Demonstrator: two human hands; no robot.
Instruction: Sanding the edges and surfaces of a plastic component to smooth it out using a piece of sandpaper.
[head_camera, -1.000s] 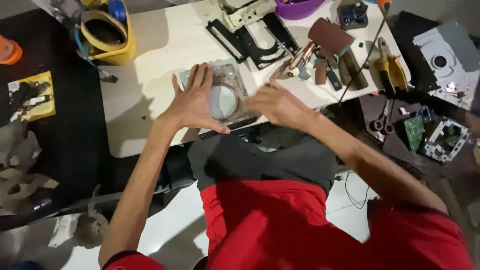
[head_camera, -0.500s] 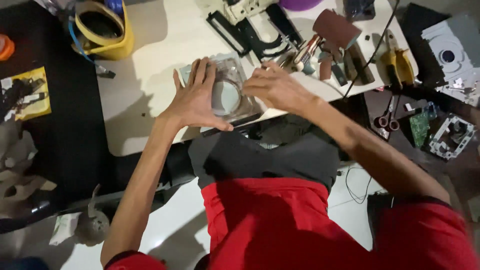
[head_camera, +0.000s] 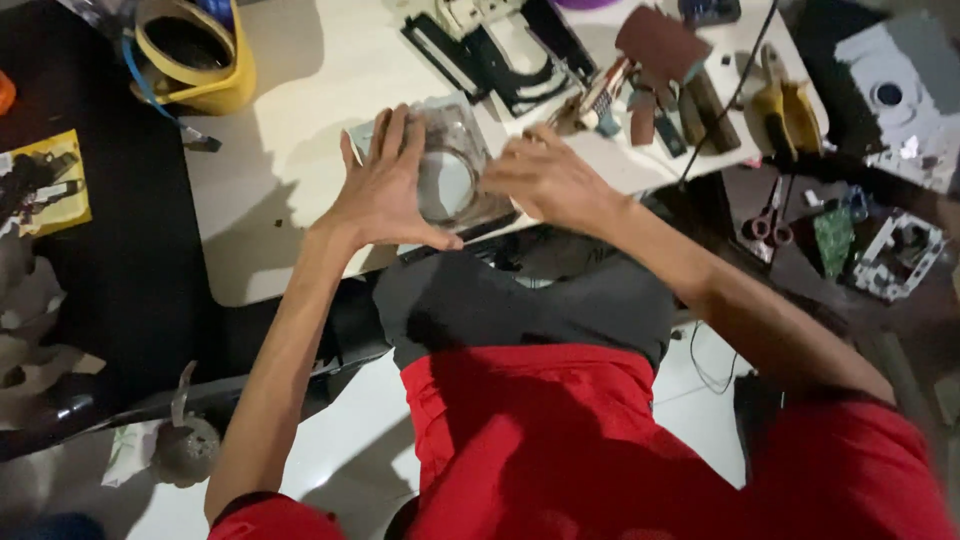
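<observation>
Hands frame a grey metal drive casing (head_camera: 450, 165) near the white table's (head_camera: 290, 110) front edge: left hand (head_camera: 385, 190) spread flat, steadying it; right hand (head_camera: 545, 180) curled at its side, possibly prying. Firm bracing matters next.

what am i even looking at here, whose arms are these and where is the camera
The camera sits on a person's head and looks down, so the arms belong to the wearer, who sits in a red shirt at a pale table. The left hand lies spread over a flat metal part with a round opening, pressing it to the table. The right hand touches the part's other edge; whether it grips something small is hidden. Around them lie a yellow tape roll, black frame pieces, a yellow-handled tool, scissors and a green circuit board.
</observation>
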